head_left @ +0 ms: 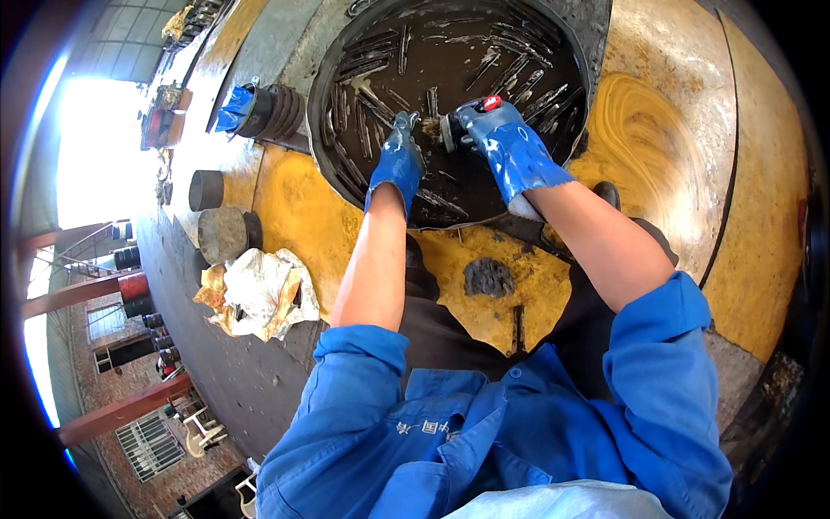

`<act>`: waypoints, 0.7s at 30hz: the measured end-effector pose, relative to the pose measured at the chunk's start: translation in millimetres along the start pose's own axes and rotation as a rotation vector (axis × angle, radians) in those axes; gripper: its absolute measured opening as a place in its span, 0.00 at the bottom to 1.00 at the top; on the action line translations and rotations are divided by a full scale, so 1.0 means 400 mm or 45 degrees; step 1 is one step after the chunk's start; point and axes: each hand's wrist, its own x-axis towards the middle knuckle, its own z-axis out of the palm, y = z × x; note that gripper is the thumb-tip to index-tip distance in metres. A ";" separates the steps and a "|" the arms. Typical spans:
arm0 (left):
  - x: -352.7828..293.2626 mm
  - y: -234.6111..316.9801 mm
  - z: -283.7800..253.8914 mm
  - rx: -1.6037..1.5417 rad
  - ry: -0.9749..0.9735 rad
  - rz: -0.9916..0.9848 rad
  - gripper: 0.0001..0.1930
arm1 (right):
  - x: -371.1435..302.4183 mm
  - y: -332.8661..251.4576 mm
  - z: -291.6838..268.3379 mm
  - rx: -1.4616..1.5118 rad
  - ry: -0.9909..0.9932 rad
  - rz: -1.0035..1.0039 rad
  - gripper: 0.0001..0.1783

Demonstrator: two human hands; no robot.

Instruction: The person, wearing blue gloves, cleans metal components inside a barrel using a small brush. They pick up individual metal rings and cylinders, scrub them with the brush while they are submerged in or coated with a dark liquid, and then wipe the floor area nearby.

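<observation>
A wide round pan [322,130] of dark oily liquid lies before me, with several groups of thin, shiny strip-like metal parts [363,60] in it. Both my hands wear blue rubber gloves, wet and stained at the fingers. My right hand [493,134] grips a brush [447,134] with a red handle end, its bristles facing left. Close to the bristles, my left hand [401,151] is closed, fingertips pinched together over the pan; whatever they hold is too small to make out. A short shiny piece [432,101] stands out between the hands.
Yellow-stained boards [644,130] surround the pan. A dark lump of rag or wool [488,277] lies between my knees. To the left are a crumpled silvery bag [268,294], a grey cylinder [222,233], a dark cylinder [206,190] and a black bucket [268,111] with blue material.
</observation>
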 end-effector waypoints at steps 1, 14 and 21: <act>0.001 0.001 -0.006 -0.003 0.009 -0.047 0.35 | 0.006 -0.005 0.011 0.114 0.042 -0.076 0.21; -0.105 0.087 0.067 0.408 0.065 0.203 0.39 | 0.129 0.031 0.000 0.629 0.092 -0.248 0.21; 0.014 0.065 0.071 0.406 0.054 0.106 0.44 | 0.082 0.043 -0.016 -0.030 -0.001 -0.247 0.23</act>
